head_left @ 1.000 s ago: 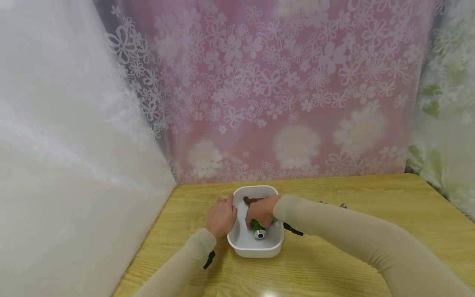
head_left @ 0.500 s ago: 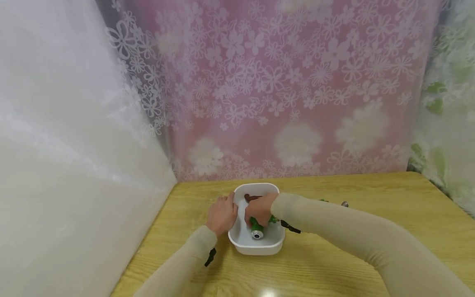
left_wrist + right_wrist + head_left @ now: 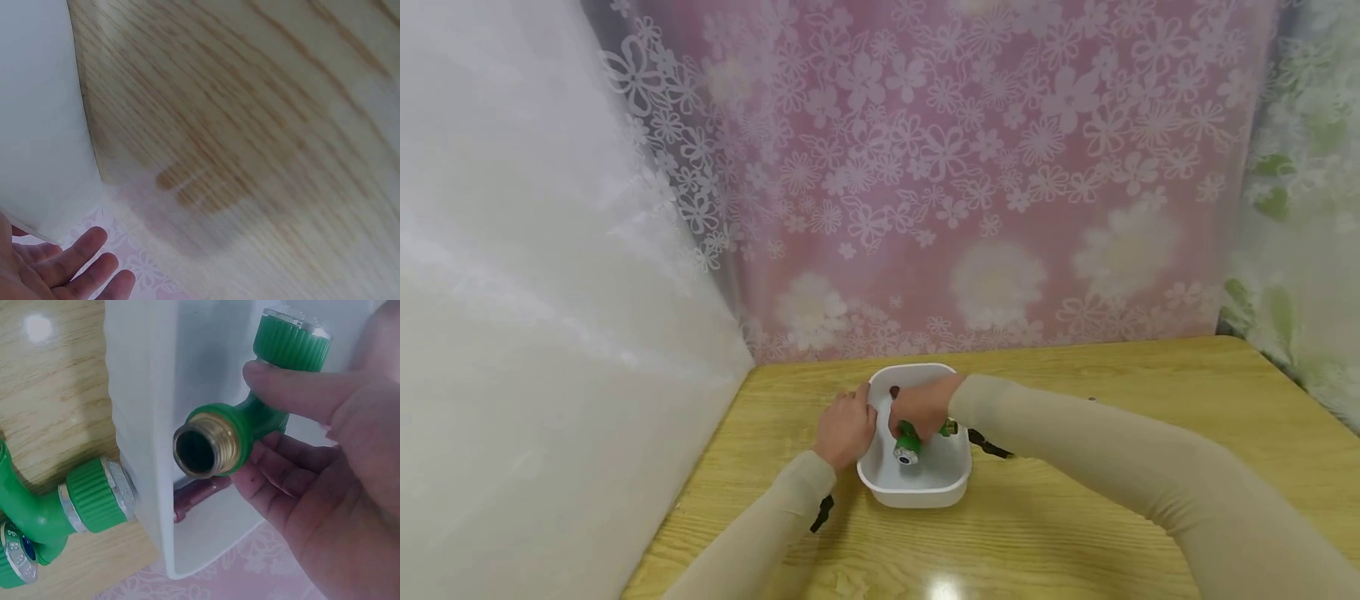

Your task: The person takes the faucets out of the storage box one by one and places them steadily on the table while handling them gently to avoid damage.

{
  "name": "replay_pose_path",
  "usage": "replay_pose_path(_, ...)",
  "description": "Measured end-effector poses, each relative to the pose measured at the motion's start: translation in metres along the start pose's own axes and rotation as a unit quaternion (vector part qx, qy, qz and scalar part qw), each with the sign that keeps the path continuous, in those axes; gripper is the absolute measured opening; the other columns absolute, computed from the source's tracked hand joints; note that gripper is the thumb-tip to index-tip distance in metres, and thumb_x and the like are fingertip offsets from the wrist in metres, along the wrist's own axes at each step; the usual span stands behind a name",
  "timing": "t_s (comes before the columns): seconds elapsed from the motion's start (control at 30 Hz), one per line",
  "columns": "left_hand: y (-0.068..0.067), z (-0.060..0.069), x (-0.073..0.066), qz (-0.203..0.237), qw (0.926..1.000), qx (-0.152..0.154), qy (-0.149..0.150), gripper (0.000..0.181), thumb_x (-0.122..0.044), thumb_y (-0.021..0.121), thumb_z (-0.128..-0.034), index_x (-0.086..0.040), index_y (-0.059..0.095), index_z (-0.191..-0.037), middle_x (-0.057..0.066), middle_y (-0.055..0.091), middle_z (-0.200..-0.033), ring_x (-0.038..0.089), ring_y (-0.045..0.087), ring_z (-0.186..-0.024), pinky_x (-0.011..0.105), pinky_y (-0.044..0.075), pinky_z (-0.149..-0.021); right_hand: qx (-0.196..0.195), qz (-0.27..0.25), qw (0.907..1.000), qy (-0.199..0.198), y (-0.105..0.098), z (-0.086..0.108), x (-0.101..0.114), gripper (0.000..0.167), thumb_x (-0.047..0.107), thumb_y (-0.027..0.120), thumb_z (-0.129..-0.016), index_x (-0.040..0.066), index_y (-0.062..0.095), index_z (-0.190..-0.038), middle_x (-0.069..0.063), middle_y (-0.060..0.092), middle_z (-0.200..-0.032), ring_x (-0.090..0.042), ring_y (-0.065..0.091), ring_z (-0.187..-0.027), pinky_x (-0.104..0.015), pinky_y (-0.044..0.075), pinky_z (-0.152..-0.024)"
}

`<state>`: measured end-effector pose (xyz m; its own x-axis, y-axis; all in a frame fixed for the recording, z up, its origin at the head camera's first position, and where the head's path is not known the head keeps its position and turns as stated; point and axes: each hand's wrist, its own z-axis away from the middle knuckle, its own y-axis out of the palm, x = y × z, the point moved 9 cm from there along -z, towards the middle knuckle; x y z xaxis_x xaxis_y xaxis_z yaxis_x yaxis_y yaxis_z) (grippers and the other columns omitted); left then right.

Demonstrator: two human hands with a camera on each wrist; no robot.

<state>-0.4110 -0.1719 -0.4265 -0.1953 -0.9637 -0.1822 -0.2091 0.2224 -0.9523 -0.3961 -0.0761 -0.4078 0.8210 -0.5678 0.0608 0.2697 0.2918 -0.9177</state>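
Note:
My left hand (image 3: 846,429) holds the left rim of a white plastic box (image 3: 917,500). In the left wrist view its spread fingers (image 3: 81,253) show outside the wall, and part of the hand is hidden behind the rim. Inside the box my right hand (image 3: 922,408) grips a green pipe fitting (image 3: 907,446). The right wrist view shows the thumb and fingers around this green fitting (image 3: 256,415), which has a bare brass threaded end and a ribbed, silver-trimmed cap. A brown object (image 3: 197,497) lies in the box, partly hidden by the hand.
Another green fitting (image 3: 50,512) with ribbed, silver-trimmed ends lies on the wooden table (image 3: 790,533) outside the box, at the box's right; my sleeve (image 3: 1075,437) covers it in the head view. A flowered curtain hangs behind, and a white sheet at the left.
My right hand has shifted slightly left with the green fitting, and the fitting's brass end now shows in the head view. The left hand stays at the box rim.

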Motion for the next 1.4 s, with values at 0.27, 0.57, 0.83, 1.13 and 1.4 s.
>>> replay_pose_path(0.27,-0.003,0.001,-0.001,0.001,1.0000,0.002,0.007,0.045,-0.022,0.042,-0.1058,-0.006,0.047,-0.148,0.015,0.069,-0.123,0.032,0.065,-0.109,0.048,0.058,-0.079,-0.004,-0.015,0.9999,-0.002,-0.006,0.011,0.001,0.034,0.010,0.077,-0.089,0.028,0.073,-0.118,0.013,0.068,-0.108,-0.003,0.058,-0.090,-0.024,0.052,-0.081)
replay_pose_path(0.57,-0.005,0.001,-0.002,-0.003,0.9999,-0.006,0.009,0.045,-0.022,0.041,-0.1058,-0.005,0.047,-0.147,0.017,0.068,-0.123,0.033,0.065,-0.110,0.049,0.058,-0.079,-0.010,-0.012,0.9998,-0.008,-0.015,0.030,-0.002,0.039,0.011,0.076,-0.090,0.023,0.071,-0.126,0.010,0.070,-0.116,-0.002,0.061,-0.098,-0.023,0.053,-0.085)
replay_pose_path(0.83,-0.002,0.000,-0.001,-0.008,0.9999,-0.010,-0.004,0.044,-0.022,0.043,-0.1043,-0.006,0.049,-0.145,0.015,0.069,-0.121,0.031,0.065,-0.108,0.050,0.057,-0.082,-0.017,-0.033,0.9992,0.014,-0.016,0.050,-0.014,0.039,0.009,0.076,-0.089,0.022,0.071,-0.125,0.011,0.070,-0.111,-0.003,0.061,-0.093,-0.024,0.054,-0.080)
replay_pose_path(1.13,0.001,-0.002,-0.001,-0.006,0.9999,0.001,-0.010,0.045,-0.023,0.044,-0.1043,-0.006,0.048,-0.146,0.015,0.068,-0.122,0.031,0.065,-0.109,0.049,0.057,-0.082,-0.020,-0.052,0.9978,0.035,-0.011,0.071,-0.040,0.039,0.009,0.075,-0.090,0.021,0.070,-0.126,0.007,0.068,-0.121,-0.009,0.063,-0.106,-0.028,0.055,-0.086)
replay_pose_path(1.4,0.000,-0.001,-0.002,-0.007,0.9998,0.011,-0.012,0.046,-0.024,0.042,-0.1054,-0.007,0.047,-0.148,0.015,0.068,-0.125,0.032,0.064,-0.112,0.049,0.057,-0.083,-0.032,-0.065,0.9967,0.036,0.000,0.088,-0.064,0.028,0.010,0.075,-0.090,0.023,0.073,-0.115,0.011,0.068,-0.106,-0.008,0.060,-0.089,-0.030,0.053,-0.078)
